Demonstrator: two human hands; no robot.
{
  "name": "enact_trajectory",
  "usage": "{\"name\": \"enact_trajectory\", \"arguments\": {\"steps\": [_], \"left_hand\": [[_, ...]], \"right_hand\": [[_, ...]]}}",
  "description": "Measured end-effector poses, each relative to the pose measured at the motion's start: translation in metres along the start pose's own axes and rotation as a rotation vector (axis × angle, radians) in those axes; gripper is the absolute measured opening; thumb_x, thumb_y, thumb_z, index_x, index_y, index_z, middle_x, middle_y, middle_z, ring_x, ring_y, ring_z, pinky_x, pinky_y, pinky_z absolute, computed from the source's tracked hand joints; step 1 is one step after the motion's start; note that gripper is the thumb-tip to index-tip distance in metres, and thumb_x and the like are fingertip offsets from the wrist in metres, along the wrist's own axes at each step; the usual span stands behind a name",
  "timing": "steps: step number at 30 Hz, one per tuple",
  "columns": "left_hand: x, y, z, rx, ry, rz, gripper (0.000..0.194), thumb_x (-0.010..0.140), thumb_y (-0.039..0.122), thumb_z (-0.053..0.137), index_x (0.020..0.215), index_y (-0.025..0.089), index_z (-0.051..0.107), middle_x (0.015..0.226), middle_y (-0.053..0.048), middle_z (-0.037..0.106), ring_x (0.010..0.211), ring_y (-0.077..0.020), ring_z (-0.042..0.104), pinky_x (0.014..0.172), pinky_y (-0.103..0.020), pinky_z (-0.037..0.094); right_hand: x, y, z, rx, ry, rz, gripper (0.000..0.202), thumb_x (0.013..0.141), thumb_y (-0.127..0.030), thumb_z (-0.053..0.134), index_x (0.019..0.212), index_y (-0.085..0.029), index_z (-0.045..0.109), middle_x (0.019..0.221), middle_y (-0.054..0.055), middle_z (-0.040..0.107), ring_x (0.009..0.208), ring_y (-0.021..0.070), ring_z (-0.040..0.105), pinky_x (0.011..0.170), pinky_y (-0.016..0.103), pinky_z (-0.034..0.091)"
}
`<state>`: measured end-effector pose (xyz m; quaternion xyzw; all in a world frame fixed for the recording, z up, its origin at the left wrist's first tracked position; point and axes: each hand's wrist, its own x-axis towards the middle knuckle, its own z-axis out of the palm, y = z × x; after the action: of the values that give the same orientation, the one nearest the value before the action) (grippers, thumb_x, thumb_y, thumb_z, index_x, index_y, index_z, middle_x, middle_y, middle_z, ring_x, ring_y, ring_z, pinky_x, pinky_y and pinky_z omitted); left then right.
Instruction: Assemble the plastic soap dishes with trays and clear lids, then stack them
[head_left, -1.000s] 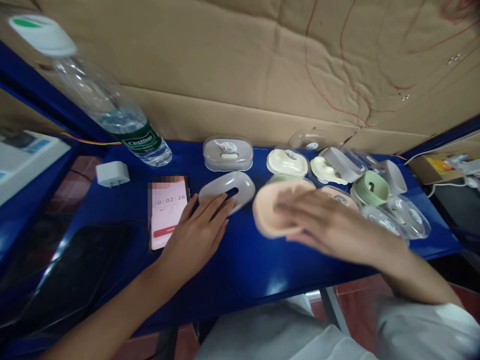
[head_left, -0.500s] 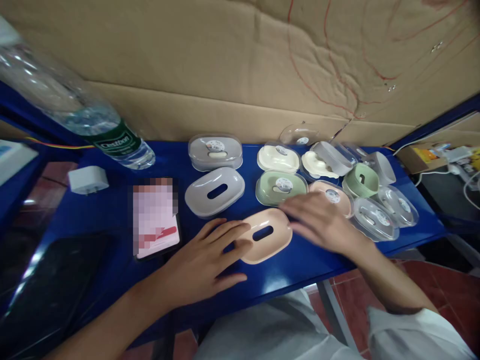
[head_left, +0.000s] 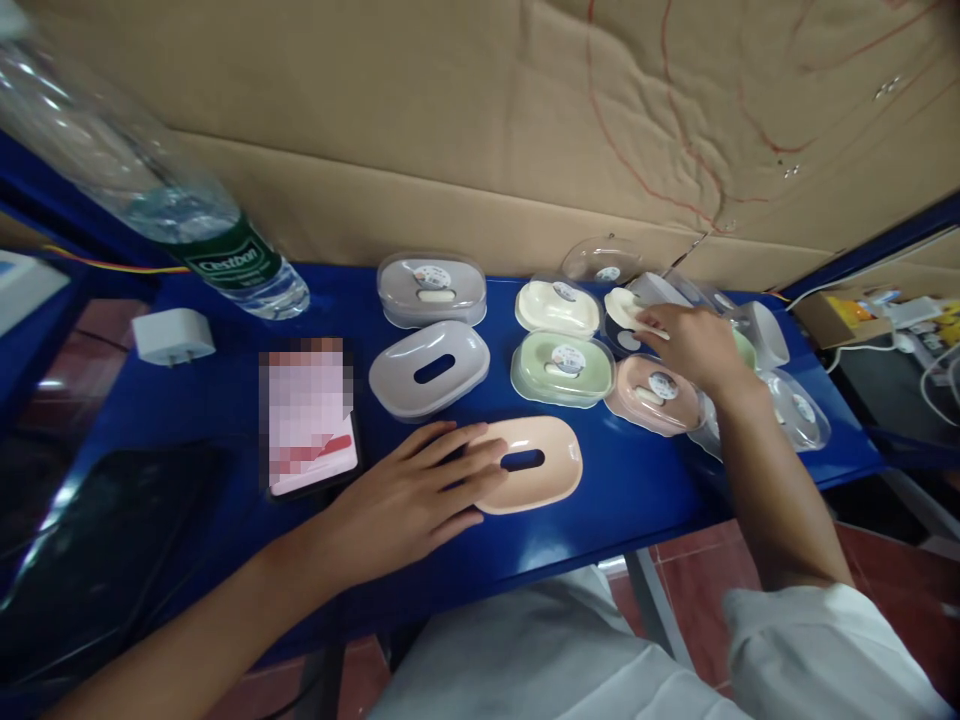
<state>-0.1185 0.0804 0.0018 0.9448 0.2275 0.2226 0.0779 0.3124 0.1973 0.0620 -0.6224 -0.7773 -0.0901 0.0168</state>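
Observation:
A peach oval dish with a slot through its middle [head_left: 559, 480] lies on the blue table. My left hand [head_left: 405, 490] is open, its spread fingers resting over the dish's left end. Farther back on the right, my right hand [head_left: 694, 345] pinches a cream wavy-edged plastic piece [head_left: 626, 308], tilted with a dark area under it. Just in front of that hand is a peach box under a clear lid [head_left: 652, 395]. Beside it stands a green lidded box [head_left: 562, 368], with a cream lidded box [head_left: 556, 308] behind. The right fingertips are partly hidden.
A grey slotted dish [head_left: 397, 378] and a grey lidded box [head_left: 431, 290] are left of centre. A phone [head_left: 315, 420], white charger plug [head_left: 172, 335] and large water bottle [head_left: 240, 262] occupy the left side. Cardboard [head_left: 420, 110] rises behind the blue table [head_left: 555, 545].
My right hand has moved back and right from beside the peach dish to the cream piece, which it now grips and tilts. My left hand stays on the dish.

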Motion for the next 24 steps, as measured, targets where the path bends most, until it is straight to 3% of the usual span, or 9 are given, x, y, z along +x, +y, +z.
{"name": "enact_trajectory", "arguments": {"steps": [4, 7, 11, 13, 17, 21, 24], "left_hand": [[0.000, -0.002, -0.002, -0.020, 0.079, 0.026, 0.030, 0.117, 0.024, 0.056, 0.143, 0.020, 0.069, 0.150, -0.001, 0.075, 0.141, -0.0232, 0.068, 0.127, -0.041, 0.043], [0.000, -0.002, -0.008, -0.087, 0.142, 0.005, 0.030, 0.115, 0.024, 0.061, 0.144, 0.018, 0.069, 0.146, -0.004, 0.078, 0.142, -0.0212, 0.068, 0.124, -0.037, 0.048], [0.001, -0.001, -0.021, -0.160, 0.243, -0.052, 0.032, 0.110, 0.019, 0.069, 0.142, 0.019, 0.070, 0.138, -0.006, 0.080, 0.137, -0.0217, 0.071, 0.120, -0.039, 0.054], [0.002, 0.000, -0.028, -0.180, 0.292, -0.088, 0.033, 0.107, 0.017, 0.072, 0.141, 0.017, 0.070, 0.135, -0.008, 0.081, 0.132, -0.0221, 0.074, 0.118, -0.040, 0.057], [0.000, 0.004, -0.035, -0.192, 0.349, -0.152, 0.047, 0.102, 0.011, 0.077, 0.147, 0.018, 0.068, 0.139, -0.010, 0.079, 0.130, -0.0248, 0.075, 0.119, -0.046, 0.060], [-0.002, 0.003, -0.029, -0.169, 0.314, -0.155, 0.058, 0.099, 0.006, 0.078, 0.154, 0.022, 0.064, 0.143, -0.009, 0.078, 0.132, -0.0272, 0.075, 0.122, -0.050, 0.059], [-0.003, 0.001, -0.023, -0.180, 0.281, -0.091, 0.053, 0.100, 0.006, 0.076, 0.151, 0.017, 0.065, 0.140, -0.012, 0.079, 0.133, -0.0265, 0.075, 0.123, -0.048, 0.058]], "right_hand": [[-0.014, -0.016, -0.022, 0.194, 0.241, -0.207, 0.028, 0.109, -0.044, 0.072, 0.122, -0.021, 0.080, 0.110, 0.011, 0.085, 0.094, 0.0300, 0.081, 0.083, 0.042, 0.059], [-0.040, -0.043, -0.041, 0.266, 0.404, -0.364, 0.023, 0.106, -0.035, 0.077, 0.127, -0.024, 0.078, 0.118, 0.008, 0.085, 0.103, 0.0292, 0.081, 0.090, 0.044, 0.060], [-0.096, -0.079, -0.047, 0.315, 0.515, -0.422, 0.049, 0.097, -0.017, 0.085, 0.143, -0.027, 0.072, 0.119, 0.007, 0.083, 0.102, 0.0273, 0.079, 0.089, 0.043, 0.060], [-0.126, -0.096, -0.039, 0.374, 0.507, -0.473, 0.054, 0.097, -0.013, 0.082, 0.148, -0.023, 0.070, 0.112, 0.007, 0.083, 0.100, 0.0249, 0.078, 0.085, 0.041, 0.059], [-0.161, -0.131, -0.014, 0.411, 0.355, -0.603, 0.028, 0.108, -0.009, 0.063, 0.131, -0.016, 0.077, 0.102, 0.004, 0.084, 0.097, 0.0167, 0.075, 0.087, 0.036, 0.056], [-0.152, -0.162, 0.005, 0.372, 0.282, -0.751, 0.028, 0.113, -0.014, 0.057, 0.128, -0.017, 0.080, 0.109, 0.002, 0.084, 0.096, 0.0130, 0.071, 0.084, 0.031, 0.056], [-0.143, -0.166, 0.009, 0.450, 0.360, -0.847, 0.021, 0.112, -0.032, 0.068, 0.116, -0.017, 0.084, 0.107, 0.003, 0.082, 0.096, 0.0147, 0.071, 0.087, 0.030, 0.060]]}}
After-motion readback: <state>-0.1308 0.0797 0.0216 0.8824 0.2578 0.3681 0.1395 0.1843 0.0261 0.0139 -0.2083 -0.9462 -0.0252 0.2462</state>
